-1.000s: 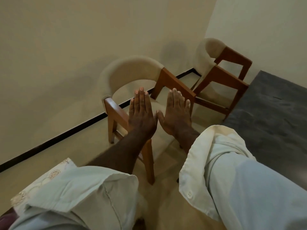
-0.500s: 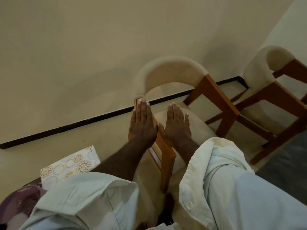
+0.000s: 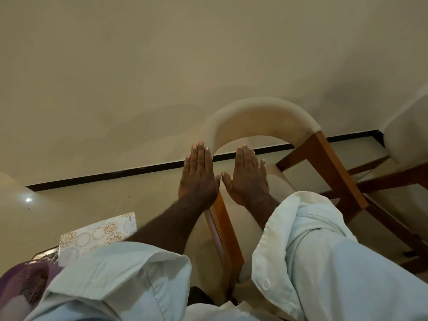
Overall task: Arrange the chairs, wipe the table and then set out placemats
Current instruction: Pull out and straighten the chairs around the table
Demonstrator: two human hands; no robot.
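The left hand [image 3: 198, 176] and right hand [image 3: 247, 180] are being held flat, grasping nothing, above the chair [image 3: 261, 117] lying straight ahead.

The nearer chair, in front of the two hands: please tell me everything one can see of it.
The nearer chair has a curved backrest and a seat padded in cream fabric, on arms and legs of orange-brown wood. It stands upright on the pale floor, its back toward the wall. The left hand and right hand are held flat over it; contact cannot be told.
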